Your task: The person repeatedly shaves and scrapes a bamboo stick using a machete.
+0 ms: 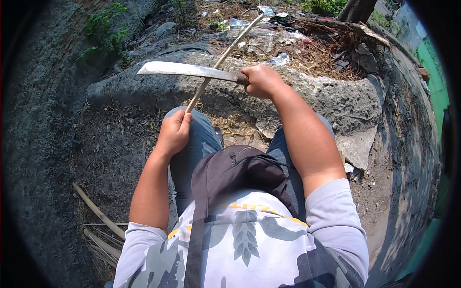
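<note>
My left hand is closed round the lower end of a long, pale wooden strip, which slants up and away to the right. In my right hand is the dark handle of a machete. Its broad, slightly curved metal blade points left and lies across the strip about midway along, seemingly touching it. The strip's far end rests over or hangs above the littered ground; which of these I cannot tell. Both hands are out in front of my knees.
A rough concrete slab lies just beyond my knees. Dry straw and litter cover the ground behind it, near a tree trunk. More wooden strips lie at my lower left. A black bag sits on my lap.
</note>
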### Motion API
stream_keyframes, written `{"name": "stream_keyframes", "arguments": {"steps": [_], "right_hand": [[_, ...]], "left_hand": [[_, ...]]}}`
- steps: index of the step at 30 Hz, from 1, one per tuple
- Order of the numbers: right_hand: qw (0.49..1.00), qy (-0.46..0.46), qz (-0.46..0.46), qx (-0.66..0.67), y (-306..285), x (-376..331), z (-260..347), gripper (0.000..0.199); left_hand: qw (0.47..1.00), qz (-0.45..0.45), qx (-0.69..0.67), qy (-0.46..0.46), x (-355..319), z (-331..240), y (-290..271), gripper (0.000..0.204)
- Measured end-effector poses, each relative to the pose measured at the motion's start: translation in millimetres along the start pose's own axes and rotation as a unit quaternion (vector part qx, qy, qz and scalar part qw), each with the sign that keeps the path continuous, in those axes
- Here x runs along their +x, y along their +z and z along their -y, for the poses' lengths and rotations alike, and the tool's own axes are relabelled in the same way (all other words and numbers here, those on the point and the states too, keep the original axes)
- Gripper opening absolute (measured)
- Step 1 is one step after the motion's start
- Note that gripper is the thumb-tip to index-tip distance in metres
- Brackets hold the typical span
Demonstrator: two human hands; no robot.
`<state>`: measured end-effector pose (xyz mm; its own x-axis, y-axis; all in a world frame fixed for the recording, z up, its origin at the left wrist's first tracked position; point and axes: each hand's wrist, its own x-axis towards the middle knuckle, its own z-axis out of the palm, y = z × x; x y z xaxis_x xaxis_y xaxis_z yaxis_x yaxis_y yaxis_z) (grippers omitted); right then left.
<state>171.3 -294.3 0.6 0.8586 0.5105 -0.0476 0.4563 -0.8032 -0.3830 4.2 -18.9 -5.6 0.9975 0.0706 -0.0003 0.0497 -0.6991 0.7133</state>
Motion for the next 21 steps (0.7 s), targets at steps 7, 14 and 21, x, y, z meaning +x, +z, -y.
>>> {"name": "stream_keyframes", "arguments": {"steps": [7,14,21], "right_hand": [[0.996,0.082,0.009,-0.033,-24.2,-0.7,-6.3,0.035],[0.986,0.161,-0.007,0.037,-7.1,4.7,-45.5,0.038],[1.000,0.010,-0.013,0.027,7.9,1.4,10.4,0.025]], "left_hand": [[0.990,-0.054,0.111,0.066,-11.7,-7.4,10.8,0.026],[0.990,-0.037,0.125,0.054,-6.6,-11.5,12.1,0.024],[0.995,-0.052,0.078,0.015,-8.5,-14.2,9.9,0.026]]}}
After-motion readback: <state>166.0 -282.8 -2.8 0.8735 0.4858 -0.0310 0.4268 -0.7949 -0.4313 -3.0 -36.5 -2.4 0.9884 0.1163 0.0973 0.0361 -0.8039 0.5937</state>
